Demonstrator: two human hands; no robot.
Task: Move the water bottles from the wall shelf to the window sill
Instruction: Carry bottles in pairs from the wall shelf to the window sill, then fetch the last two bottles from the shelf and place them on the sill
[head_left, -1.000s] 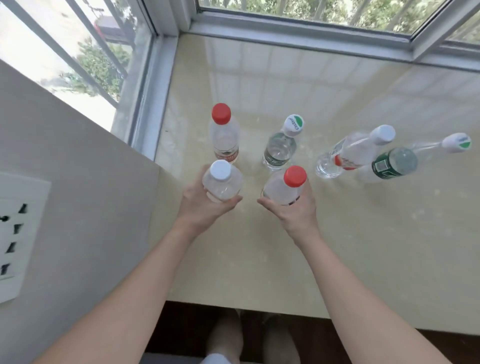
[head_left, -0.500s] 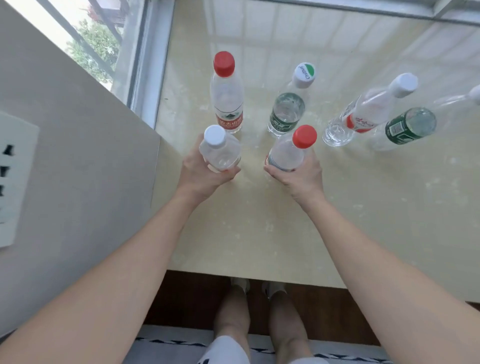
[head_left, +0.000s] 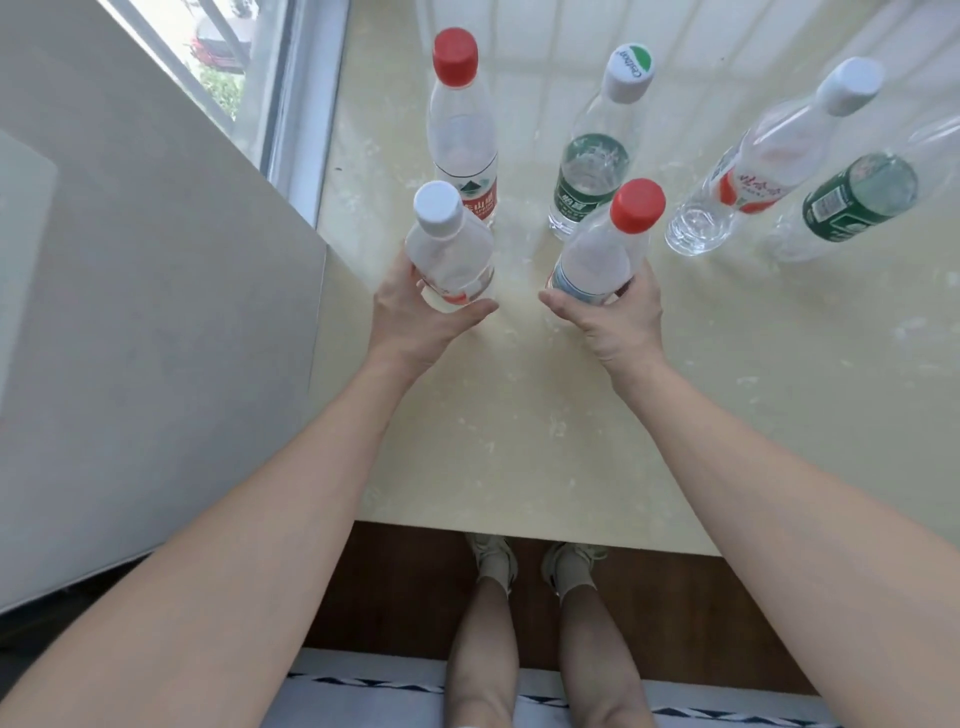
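the left hand (head_left: 415, 319) grips a white-capped bottle (head_left: 447, 254) low on its body, the thumb curled across the near side and the fingers wrapped round the far side out of sight. the right hand (head_left: 621, 317) holds a red-capped bottle (head_left: 605, 249) in the same way, with its thumb pointing inward under the label. both bottles are upright over the pale window sill (head_left: 519, 415), side by side with a gap between them. their bases are hidden by the hands, so they are probably resting on the sill, but contact cannot be confirmed. four more bottles stand in a row behind them, nearer the glass. at the left is a red-labelled bottle (head_left: 462, 145) with a red cap, just behind the one in the left hand. next comes a green-labelled bottle (head_left: 595, 161) with a white and green cap, close behind the one in the right hand. further right is a red-banded bottle (head_left: 753, 166) with a white cap, and beside it, at the right edge of the view, a dark green bottle (head_left: 857, 202) whose top is cut off. all four are free of the hands. a grey wall (head_left: 156, 312) runs along the left, meeting the window frame (head_left: 296, 104) at the sill's far left corner. below the sill's near edge are a dark wooden floor (head_left: 405, 597), the person's shoes (head_left: 493, 561) and the edge of a pale rug (head_left: 363, 696).
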